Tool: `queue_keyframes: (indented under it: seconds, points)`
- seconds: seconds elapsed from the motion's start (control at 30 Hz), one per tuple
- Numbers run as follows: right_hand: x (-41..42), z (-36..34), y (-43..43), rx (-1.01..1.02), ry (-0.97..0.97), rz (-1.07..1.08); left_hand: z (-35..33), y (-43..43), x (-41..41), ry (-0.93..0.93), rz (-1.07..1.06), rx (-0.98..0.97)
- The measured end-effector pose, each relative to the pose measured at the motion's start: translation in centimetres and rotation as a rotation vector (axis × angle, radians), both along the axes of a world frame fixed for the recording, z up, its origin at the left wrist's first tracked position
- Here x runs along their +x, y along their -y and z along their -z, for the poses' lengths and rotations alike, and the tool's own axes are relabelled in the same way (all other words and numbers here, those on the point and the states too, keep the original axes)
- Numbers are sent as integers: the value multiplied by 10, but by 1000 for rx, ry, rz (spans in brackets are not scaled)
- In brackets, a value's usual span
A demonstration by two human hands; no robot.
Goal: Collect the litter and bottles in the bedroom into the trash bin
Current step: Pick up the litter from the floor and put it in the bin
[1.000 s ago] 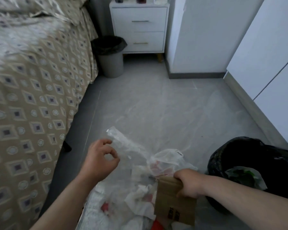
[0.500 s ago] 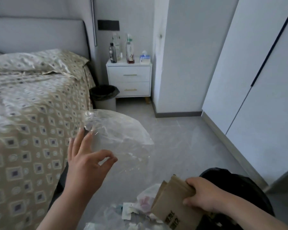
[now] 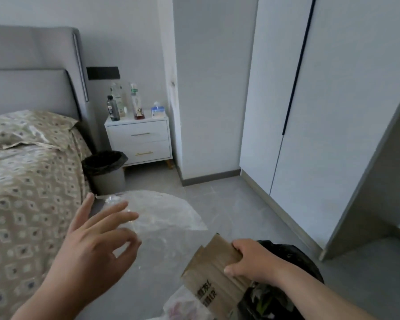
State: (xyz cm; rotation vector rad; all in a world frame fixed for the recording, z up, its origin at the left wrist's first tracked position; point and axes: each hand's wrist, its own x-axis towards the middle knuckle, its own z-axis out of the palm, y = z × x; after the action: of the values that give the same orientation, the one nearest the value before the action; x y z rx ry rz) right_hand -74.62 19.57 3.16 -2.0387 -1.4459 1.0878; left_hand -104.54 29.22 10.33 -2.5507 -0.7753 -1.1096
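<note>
My left hand [image 3: 95,245] holds up a clear plastic bag [image 3: 162,213] above the floor, pinching its edge between thumb and fingers while the other fingers spread. My right hand [image 3: 252,259] grips the top of a folded brown paper bag [image 3: 213,273] beside the black-lined trash bin [image 3: 305,259] at the lower right. Green and clear rubbish shows inside that bin. A white crumpled wrapper [image 3: 185,306] lies on the floor at the bottom edge. A dark bottle [image 3: 113,109] and two clear bottles [image 3: 136,103] stand on the white nightstand [image 3: 139,139].
A second grey bin with a black liner [image 3: 104,172] stands between the bed [image 3: 28,192] and the nightstand. A tissue pack [image 3: 158,111] sits on the nightstand. White wardrobe doors [image 3: 333,112] line the right side. Grey floor runs through the middle.
The view has risen from the litter pile to the room. My left hand has lifted the clear plastic bag off the floor. My right hand has carried the paper bag toward the near bin.
</note>
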Motion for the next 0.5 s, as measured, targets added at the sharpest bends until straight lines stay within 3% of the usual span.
queue_keyframes:
  seconds: [0.37, 0.5]
  points:
    - [100, 16, 32, 228, 99, 408, 43, -12, 138, 189, 36, -403]
    - [136, 30, 63, 289, 15, 602, 57, 5, 197, 431, 27, -671]
